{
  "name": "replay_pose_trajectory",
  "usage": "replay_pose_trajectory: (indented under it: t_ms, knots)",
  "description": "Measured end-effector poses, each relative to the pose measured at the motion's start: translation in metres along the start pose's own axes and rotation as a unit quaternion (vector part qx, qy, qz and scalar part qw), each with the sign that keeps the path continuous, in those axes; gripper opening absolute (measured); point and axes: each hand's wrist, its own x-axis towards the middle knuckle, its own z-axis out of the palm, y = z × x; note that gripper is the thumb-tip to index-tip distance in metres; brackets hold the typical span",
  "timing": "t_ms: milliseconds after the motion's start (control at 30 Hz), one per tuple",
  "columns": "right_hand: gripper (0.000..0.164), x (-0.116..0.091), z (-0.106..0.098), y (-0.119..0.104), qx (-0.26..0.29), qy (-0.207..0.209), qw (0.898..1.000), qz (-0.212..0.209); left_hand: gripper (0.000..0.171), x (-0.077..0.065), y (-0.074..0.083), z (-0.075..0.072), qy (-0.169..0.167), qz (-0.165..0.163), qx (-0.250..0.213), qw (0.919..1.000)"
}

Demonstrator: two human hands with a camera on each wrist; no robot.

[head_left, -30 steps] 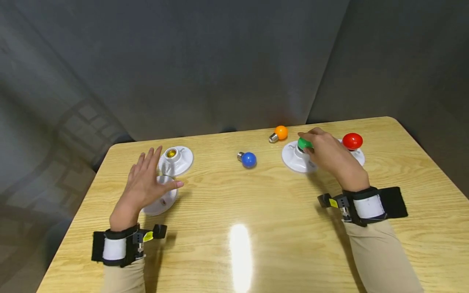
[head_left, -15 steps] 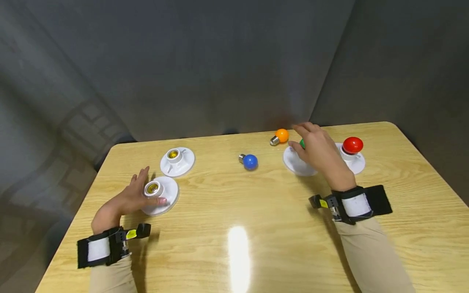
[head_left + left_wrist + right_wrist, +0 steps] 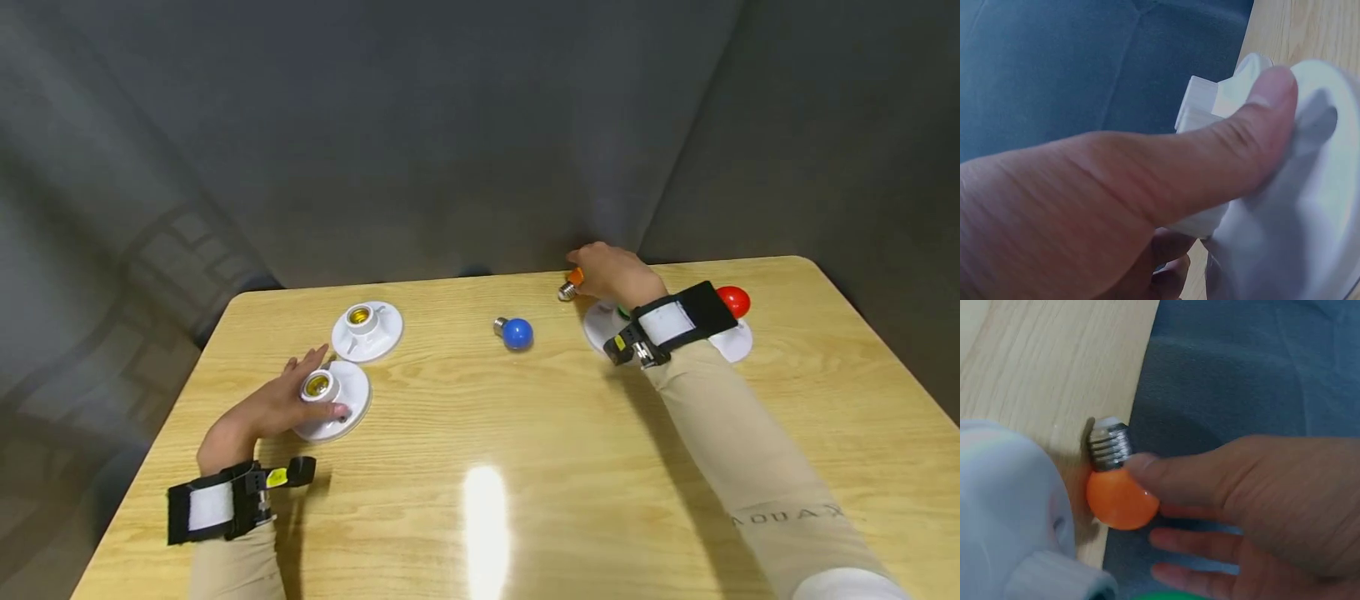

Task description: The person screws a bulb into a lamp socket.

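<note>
My left hand (image 3: 272, 408) grips the nearer white lamp holder (image 3: 354, 398), thumb across the front of its base and fingers behind the socket. In the left wrist view the thumb (image 3: 1235, 144) lies over the white base. At the table's far edge, my right hand (image 3: 617, 275) pinches an orange light bulb (image 3: 1119, 501), thumb on the globe near the metal screw end and fingers on the other side. The bulb lies on its side, partly covered by the hand in the head view.
Behind the left hand stands another lamp holder (image 3: 384, 332). A blue bulb (image 3: 517, 334) lies mid-table. Under the right wrist, a holder (image 3: 597, 329) bears a green bulb (image 3: 623, 312), mostly hidden. A red bulb (image 3: 733, 301) sits in a holder (image 3: 737, 342) to its right.
My left hand has come down onto the nearer lamp holder. My right hand has left the green bulb and moved left and away to the orange one.
</note>
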Motion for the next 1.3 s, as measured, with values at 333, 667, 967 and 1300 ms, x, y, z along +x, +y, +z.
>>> replay_pose_trajectory:
  t_ms: [333,667,967,1300]
  knots:
    - [0.029,0.003,0.012,0.008,0.002,-0.002,1.0,0.011,0.106,0.007,0.012,0.004,-0.022,0.004,0.014,0.9996]
    - [0.028,-0.028,-0.004,0.002,0.02,0.136,0.989,-0.062,0.105,0.007,0.019,0.004,-0.018,-0.021,0.035,0.999]
    - [0.034,-0.08,-0.005,-0.022,0.102,0.186,0.964,-0.163,0.089,0.015,0.037,0.018,-0.061,0.07,0.032,0.9952]
    - [0.044,-0.123,0.005,-0.043,0.121,0.215,0.946,-0.212,0.077,0.043,0.09,0.072,-0.074,0.182,0.037,0.9797]
